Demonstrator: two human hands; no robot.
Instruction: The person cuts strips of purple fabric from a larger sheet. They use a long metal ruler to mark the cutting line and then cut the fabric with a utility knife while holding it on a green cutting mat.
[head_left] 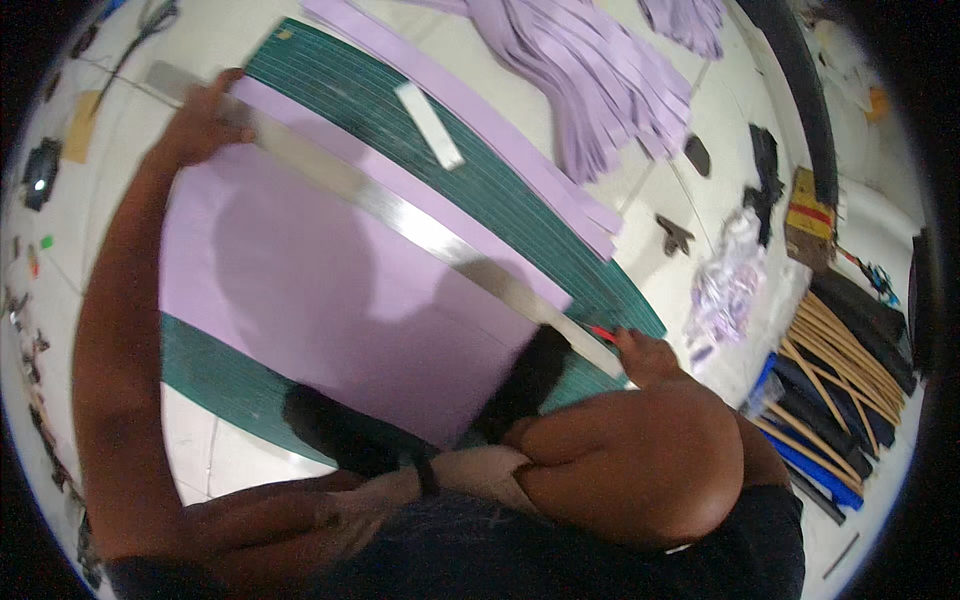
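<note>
A long metal ruler (400, 215) lies slantwise across a sheet of lilac fabric (290, 270) on a green cutting mat (225, 385). At the ruler's far left end, my left hand (205, 120) presses down with thumb and fingers spread. Near its other end, my right hand (650, 357) is closed round a red-handled utility knife (603, 333), held close to the ruler's edge; the blade is too small to make out. A narrow band of the fabric shows beyond the ruler. My feet, in black, rest on the near edge of the fabric and mat.
A white strip (430, 125) and a long lilac fabric strip (510, 150) lie on the mat's far side. Beyond is a pile of lilac strips (590, 80). On the right are a dark clip (674, 235), crumpled plastic (730, 280) and wooden sticks (845, 350). Scissors (150, 30) lie far left.
</note>
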